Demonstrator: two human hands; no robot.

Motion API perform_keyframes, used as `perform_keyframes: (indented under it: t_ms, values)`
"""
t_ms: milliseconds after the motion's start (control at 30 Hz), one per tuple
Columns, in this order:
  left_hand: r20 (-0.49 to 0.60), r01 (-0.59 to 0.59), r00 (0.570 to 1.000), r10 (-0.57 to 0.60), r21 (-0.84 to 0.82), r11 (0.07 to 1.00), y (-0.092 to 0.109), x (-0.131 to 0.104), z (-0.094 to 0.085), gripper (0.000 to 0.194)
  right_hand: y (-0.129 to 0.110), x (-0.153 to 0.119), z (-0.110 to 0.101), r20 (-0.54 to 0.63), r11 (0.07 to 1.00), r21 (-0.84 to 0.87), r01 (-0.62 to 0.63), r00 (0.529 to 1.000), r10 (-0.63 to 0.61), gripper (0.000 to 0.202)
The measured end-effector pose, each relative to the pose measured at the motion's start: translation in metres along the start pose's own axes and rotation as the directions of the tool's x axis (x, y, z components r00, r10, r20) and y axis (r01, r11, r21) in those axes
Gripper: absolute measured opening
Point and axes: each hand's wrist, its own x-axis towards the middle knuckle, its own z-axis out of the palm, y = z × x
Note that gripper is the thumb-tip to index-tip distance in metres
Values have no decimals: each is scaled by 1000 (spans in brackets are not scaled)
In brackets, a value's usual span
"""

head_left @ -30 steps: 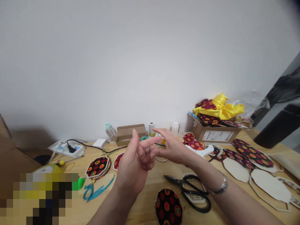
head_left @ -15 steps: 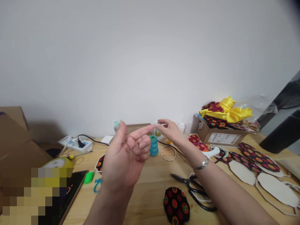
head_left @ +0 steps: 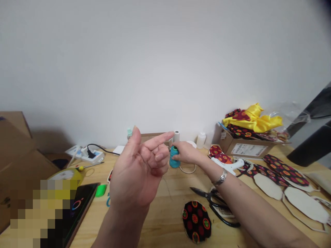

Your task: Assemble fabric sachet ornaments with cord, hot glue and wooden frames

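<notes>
My left hand is raised palm up at mid-view, thumb and index finger stretched out, the other fingers curled in. A faint thin thread shows just below those curled fingers; how it runs inside the hand is hidden. Farther back, my right hand grips a teal thread spool near its top, the spool upright on the table. Behind the right wrist lies a round wooden hoop. Nearer me are black-handled scissors and an oval panel of dark patterned fabric.
A cardboard box with yellow and patterned fabric stands back right. A white glue gun and several pale panels lie on the right. At left are a power strip, a screwdriver, a green case and a tablet.
My right hand has moved from my left index fingertip down onto the teal spool and closed on it. My left hand keeps nearly the same pose. The view has shifted slightly.
</notes>
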Motion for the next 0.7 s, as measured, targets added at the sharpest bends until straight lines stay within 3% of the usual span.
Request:
perform_keyframes:
  t_ms: [167, 367, 500, 600, 700]
  values:
    - [3, 7, 1000, -7, 5, 1000, -2, 1, 0, 69, 12, -7, -10, 27, 997, -68, -31, 999, 33, 35]
    - [3, 41, 999, -41, 0, 999, -6, 1, 2, 68, 24, -26, -18, 16, 992, -111, -63, 998, 65, 73]
    - [-5, 47, 999, -47, -9, 999, -7, 3, 2, 68, 28, -53, -20, 34, 960, -237, -151, 986, 164, 25]
    - [0, 52, 999, -52, -10, 999, -8, 3, 3, 66, 27, -71, -5, 130, 942, -306, -139, 974, 186, 20]
    - [1, 67, 998, -67, -2, 998, -9, 4, 4, 65, 23, -80, 16, 178, 935, -340, -103, 969, 171, 29]
